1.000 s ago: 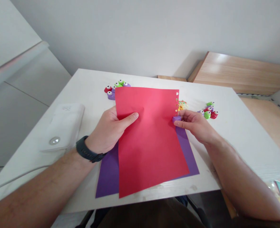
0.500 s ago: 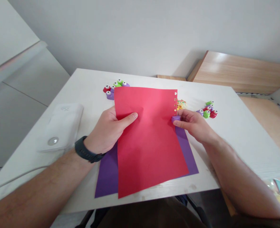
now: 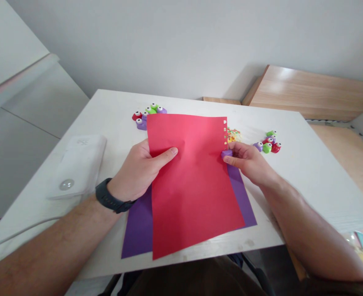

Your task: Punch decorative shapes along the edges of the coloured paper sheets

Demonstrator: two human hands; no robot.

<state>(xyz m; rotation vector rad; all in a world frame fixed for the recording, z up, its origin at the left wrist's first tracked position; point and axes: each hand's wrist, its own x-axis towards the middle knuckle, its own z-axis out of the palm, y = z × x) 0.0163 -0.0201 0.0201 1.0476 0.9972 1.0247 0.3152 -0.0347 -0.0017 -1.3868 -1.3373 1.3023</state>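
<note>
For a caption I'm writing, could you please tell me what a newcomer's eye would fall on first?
The red sheet in mid-view comes first, gripped by the left hand, while the right hand holds a purple object at its right edge. Next come the left cluster of colourful eyed figures by the sheet's top corner and the right cluster near the right hand.
</note>
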